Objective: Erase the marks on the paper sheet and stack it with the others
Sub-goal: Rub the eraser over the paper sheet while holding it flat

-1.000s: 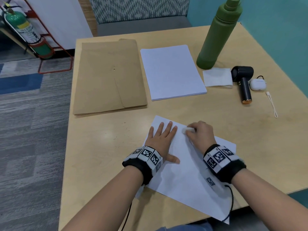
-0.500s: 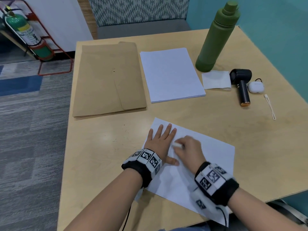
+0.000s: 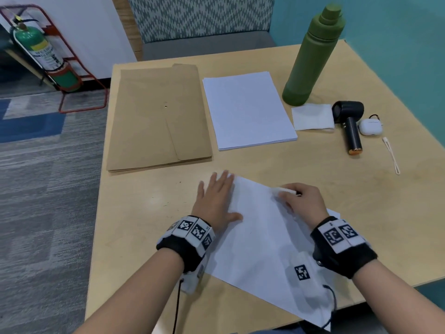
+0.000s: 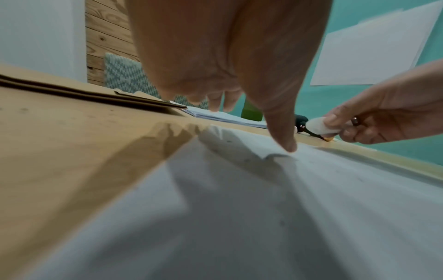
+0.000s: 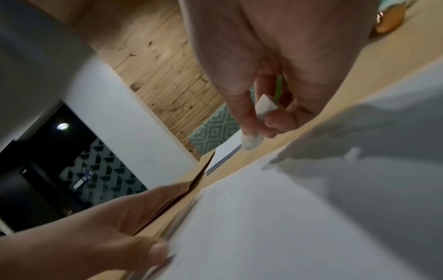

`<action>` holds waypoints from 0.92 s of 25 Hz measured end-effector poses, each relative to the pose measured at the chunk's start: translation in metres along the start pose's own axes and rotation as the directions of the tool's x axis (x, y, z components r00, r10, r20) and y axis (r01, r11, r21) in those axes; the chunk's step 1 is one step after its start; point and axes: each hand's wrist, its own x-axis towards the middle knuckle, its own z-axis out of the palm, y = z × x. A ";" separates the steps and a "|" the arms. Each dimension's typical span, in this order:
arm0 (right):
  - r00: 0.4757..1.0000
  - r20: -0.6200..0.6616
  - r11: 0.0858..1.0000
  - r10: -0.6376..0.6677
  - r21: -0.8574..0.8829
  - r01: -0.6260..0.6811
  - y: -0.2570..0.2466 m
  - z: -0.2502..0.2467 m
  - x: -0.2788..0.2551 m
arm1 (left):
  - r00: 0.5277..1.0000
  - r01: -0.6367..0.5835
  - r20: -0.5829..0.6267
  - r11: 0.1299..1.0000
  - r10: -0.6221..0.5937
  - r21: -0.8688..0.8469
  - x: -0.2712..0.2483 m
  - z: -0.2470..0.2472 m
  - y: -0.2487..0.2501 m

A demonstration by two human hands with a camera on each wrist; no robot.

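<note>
A white paper sheet (image 3: 262, 239) lies at an angle near the table's front edge. My left hand (image 3: 216, 196) lies flat on its left corner with fingers straight, the thumb (image 4: 282, 136) pressing the paper (image 4: 263, 208). My right hand (image 3: 301, 201) pinches a white eraser (image 3: 285, 190) at the sheet's far edge; the eraser (image 4: 320, 126) shows between thumb and fingers, and again as the eraser (image 5: 261, 111) in the right wrist view above the sheet (image 5: 299, 217). The stack of white sheets (image 3: 248, 112) sits at the table's middle back. No marks are visible on the sheet.
A brown envelope (image 3: 156, 116) lies left of the stack. At the back right stand a green bottle (image 3: 310, 56), a folded tissue (image 3: 313, 116), a black handheld fan (image 3: 350, 124), a white earbud case (image 3: 370, 127) and a thin white strap (image 3: 391, 155). The sheet's near corner overhangs the table edge (image 3: 265, 326).
My right hand with the eraser slid toward me, then back out to the sheet's far edge. My left hand shifted slightly left toward the sheet's corner, staying flat.
</note>
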 end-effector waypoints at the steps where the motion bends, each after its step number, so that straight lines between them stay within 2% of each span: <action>1: 1.000 0.010 1.000 0.002 0.020 -0.003 -0.002 -0.008 0.000 | 0.999 0.051 -0.013 0.999 -0.051 0.006 -0.004 -0.001 -0.004; 4: 0.985 0.149 0.992 -0.088 -0.072 0.099 -0.017 -0.019 0.001 | 0.994 0.086 0.065 0.996 -0.088 0.028 -0.012 0.005 -0.006; 7: 0.914 0.313 0.878 -0.259 -0.318 0.357 -0.032 -0.009 0.006 | 0.989 0.062 0.130 0.998 -0.065 0.028 -0.009 0.010 -0.007; 10: 0.771 0.519 0.708 -0.369 -0.381 0.595 -0.045 0.016 0.013 | 0.984 0.068 0.160 0.997 -0.074 0.042 -0.004 0.010 -0.012; 13: 0.619 0.677 0.572 -0.397 -0.345 0.744 -0.057 0.049 0.017 | 0.985 0.056 0.161 0.996 -0.067 0.069 -0.001 0.010 -0.013; 16: 0.541 0.753 0.472 -0.374 -0.348 0.810 -0.059 0.059 0.016 | 0.986 0.046 0.154 0.993 -0.063 0.111 -0.001 0.010 -0.014; 19: 0.438 0.865 0.329 -0.246 -0.350 0.877 -0.045 0.038 0.012 | 0.981 0.054 0.174 0.986 -0.082 0.158 0.000 0.011 -0.016; 21: 0.421 0.887 0.277 -0.189 -0.363 0.890 -0.043 0.032 0.010 | 0.981 0.059 0.172 0.984 -0.088 0.166 0.000 0.012 -0.015; 23: 0.456 0.842 0.324 -0.289 -0.362 0.874 -0.051 0.044 0.011 | 0.982 0.055 0.171 0.985 -0.083 0.162 0.000 0.012 -0.014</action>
